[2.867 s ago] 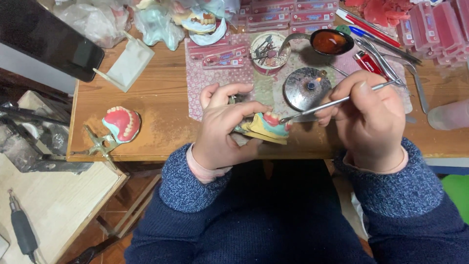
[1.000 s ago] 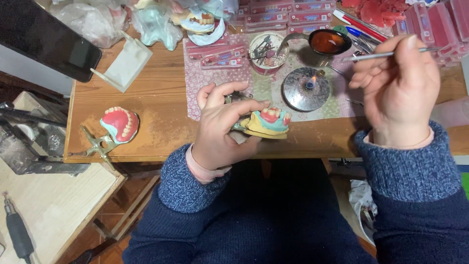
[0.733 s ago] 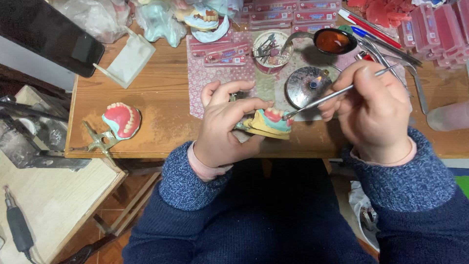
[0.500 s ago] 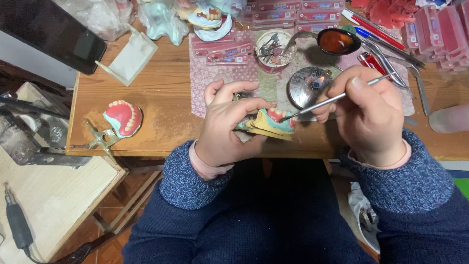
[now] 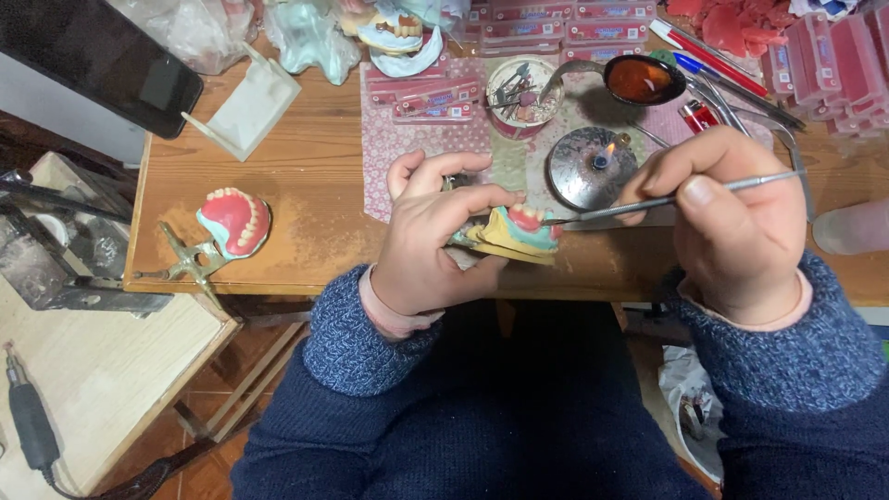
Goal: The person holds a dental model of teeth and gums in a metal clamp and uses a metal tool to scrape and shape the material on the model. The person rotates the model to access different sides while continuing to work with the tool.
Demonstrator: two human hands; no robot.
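Metal scraps [image 5: 519,88] in round cup [image 5: 520,118]

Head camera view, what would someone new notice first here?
Dead centre, the left hand holds a dental model with pink wax gums, while the right hand brings a thin metal tool to it. Just behind burns a small flame on a round metal burner; another denture model sits left on the wooden table.

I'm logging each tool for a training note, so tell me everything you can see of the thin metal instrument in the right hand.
The metal instrument is a slim, silvery rod, held like a pen in the right hand between thumb and fingers. It lies nearly level, handle pointing right, narrow tip at the pink wax of the denture model that the left hand holds. The tip's shape is too small to tell.
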